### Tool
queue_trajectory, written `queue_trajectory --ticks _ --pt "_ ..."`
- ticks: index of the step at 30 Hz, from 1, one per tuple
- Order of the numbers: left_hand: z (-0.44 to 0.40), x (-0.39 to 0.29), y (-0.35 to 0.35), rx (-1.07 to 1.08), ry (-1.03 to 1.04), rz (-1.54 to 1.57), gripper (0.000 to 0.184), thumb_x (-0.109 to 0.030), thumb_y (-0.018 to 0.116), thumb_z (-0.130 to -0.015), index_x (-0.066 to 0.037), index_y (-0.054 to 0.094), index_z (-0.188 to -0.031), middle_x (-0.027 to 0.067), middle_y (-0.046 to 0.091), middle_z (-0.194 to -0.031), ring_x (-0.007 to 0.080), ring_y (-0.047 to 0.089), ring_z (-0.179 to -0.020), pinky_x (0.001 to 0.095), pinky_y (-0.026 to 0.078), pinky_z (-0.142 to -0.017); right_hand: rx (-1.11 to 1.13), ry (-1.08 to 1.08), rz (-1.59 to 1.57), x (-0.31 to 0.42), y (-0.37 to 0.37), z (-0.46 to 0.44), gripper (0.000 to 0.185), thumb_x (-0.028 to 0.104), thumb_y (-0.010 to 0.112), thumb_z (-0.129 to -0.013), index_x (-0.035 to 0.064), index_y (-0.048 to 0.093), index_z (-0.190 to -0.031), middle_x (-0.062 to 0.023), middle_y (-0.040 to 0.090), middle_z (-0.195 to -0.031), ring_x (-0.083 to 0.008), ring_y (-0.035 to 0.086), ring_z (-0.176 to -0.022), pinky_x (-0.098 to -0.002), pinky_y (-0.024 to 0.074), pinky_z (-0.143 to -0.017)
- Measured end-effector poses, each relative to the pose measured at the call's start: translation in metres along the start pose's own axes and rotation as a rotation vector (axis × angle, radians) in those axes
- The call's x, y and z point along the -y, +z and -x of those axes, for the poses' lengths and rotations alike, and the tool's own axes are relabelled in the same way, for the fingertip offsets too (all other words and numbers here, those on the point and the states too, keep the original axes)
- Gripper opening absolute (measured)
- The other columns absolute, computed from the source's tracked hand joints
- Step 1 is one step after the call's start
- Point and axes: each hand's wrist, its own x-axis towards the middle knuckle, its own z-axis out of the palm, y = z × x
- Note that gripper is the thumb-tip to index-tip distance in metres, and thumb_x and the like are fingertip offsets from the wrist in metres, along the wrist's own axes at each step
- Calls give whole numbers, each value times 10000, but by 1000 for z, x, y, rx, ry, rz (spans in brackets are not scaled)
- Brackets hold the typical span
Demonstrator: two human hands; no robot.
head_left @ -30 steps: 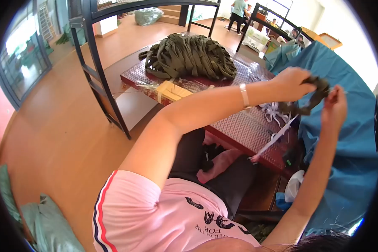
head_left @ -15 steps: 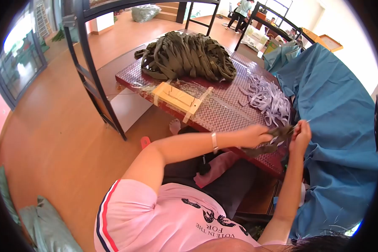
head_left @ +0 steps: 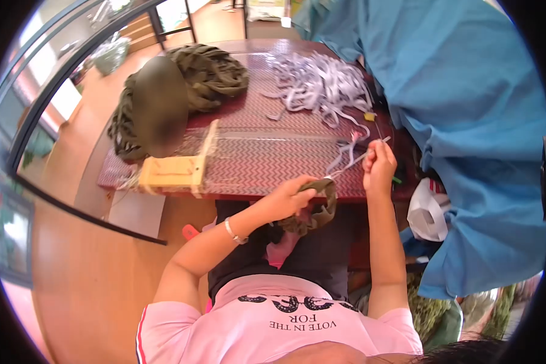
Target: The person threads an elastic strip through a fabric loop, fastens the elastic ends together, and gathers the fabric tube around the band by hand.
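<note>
Olive fabric strip [head_left: 329, 209]: creased, looped, clamped in left hand [head_left: 292, 197] at table [head_left: 267, 161] near edge; right hand [head_left: 380, 167] pinches pale strand [head_left: 353, 164]. Tabletop shows between wooden block [head_left: 170, 173] and lilac ribbons [head_left: 324, 85].

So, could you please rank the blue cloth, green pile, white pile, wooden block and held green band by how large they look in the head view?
1. Blue cloth
2. Green pile
3. White pile
4. Wooden block and green band: too alike to rank, as the band seems nearer the camera.
</note>
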Motion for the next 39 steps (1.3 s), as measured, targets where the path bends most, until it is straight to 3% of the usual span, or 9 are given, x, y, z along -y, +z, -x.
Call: queue_trajectory --ticks 8,13,16,25,28,29,30,34,39 --pt "-25 -17 14 -20 81 43 468 -212 572 -918 -49 420 -1329 22 567 -755 97 525 -639 259 444 -585 67 7 36 -18 23 22 260 212 481 -965 56 551 -769 34 454 -563 -29 381 -441 -181 290 -407" --pt "-19 -32 10 -70 -50 -371 290 -188 520 -924 -11 557 -1150 103 583 -702 125 532 -606 285 448 -585 -21 -93 -116 -1 0 -5 263 228 480 -969 60 546 -778 32 440 -560 -41 382 -441 -181 275 -401" --pt "-16 -22 12 -171 152 -294 235 -192 488 -965 -6 606 -1046 -33 507 -669 45 414 -557 205 346 -520 -38 -114 -129 6 -10 -10 266 231 485 -969 55 550 -782 30 447 -568 -42 384 -438 -185 275 -394" --pt "-20 -4 -6 -91 -128 320 102 -121 562 -902 -30 604 -886 6 592 -806 72 544 -638 202 433 -591 79 309 -200 -34 -29 0 154 187 522 -940 47 587 -932 16 522 -680 -42 468 -530 -173 355 -442" --pt "-21 0 -9 -93 -116 286 102 -106 582 -881 -18 627 -900 10 621 -847 65 519 -647 213 427 -629 -126 87 235 -32 -32 3 204 139 557 -906 30 557 -1078 -9 531 -798 -53 474 -618 -197 388 -507" --pt "-21 -1 -9 -102 -124 273 103 -106 581 -881 -17 628 -902 10 622 -848 66 519 -647 213 427 -628 -148 -349 590 -38 -42 -1 306 90 577 -874 39 515 -1169 -25 515 -866 -74 451 -683 -227 411 -602" --pt "-22 -2 -9 -110 -130 259 104 -107 580 -880 -17 628 -904 10 622 -849 66 519 -646 213 427 -627 -148 -392 552 -25 -34 6 264 63 574 -867 54 541 -1129 -18 515 -846 -87 442 -723 -246 414 -702" --pt "-29 -10 -4 -70 -122 193 109 -115 587 -877 -17 629 -903 1 614 -835 62 513 -635 209 423 -607 588 -685 841 17 -2 31 200 2 584 -817 22 586 -1016 -85 579 -916 -205 577 -839 -290 454 -729" --pt "-36 -13 0 -61 -101 118 111 -117 591 -874 -13 625 -893 -19 578 -768 51 505 -626 205 417 -579 787 -519 851 1 0 39 194 -12 600 -789 26 592 -980 -118 574 -851 -283 586 -802 -337 468 -682"
